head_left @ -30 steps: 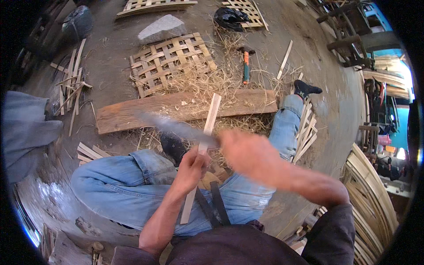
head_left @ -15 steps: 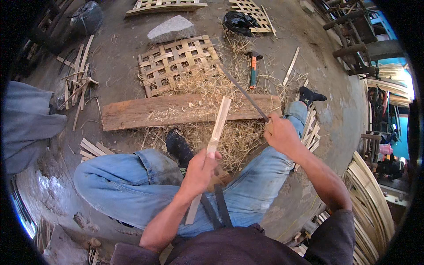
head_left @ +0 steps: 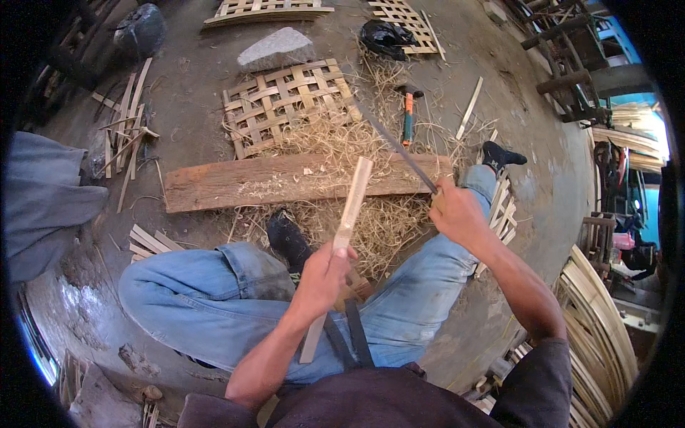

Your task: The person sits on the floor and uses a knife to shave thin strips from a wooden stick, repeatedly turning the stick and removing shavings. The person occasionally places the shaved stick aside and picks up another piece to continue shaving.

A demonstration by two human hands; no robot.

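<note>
We've got a big plank (head_left: 207,187) across mid frame, woven panel (head_left: 303,80) above it, loose shavings (head_left: 389,225) around. R hand (head_left: 460,214), right of ctr, has its grip wrapped on a long knife (head_left: 399,148), blade pointing up-left. L hand (head_left: 325,282), low ctr, has its grip clamped on a wood strip (head_left: 353,203), tilted up-right. Approx 1 sec ago we had blade across strip; now it's off right, so we'd say no cut underway atm.

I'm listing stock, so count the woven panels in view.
3: near panel beyond the plank, partly under shavings; left panel at the picture's top edge; right panel beside the black bag. Others may be stacked underneath.
</note>
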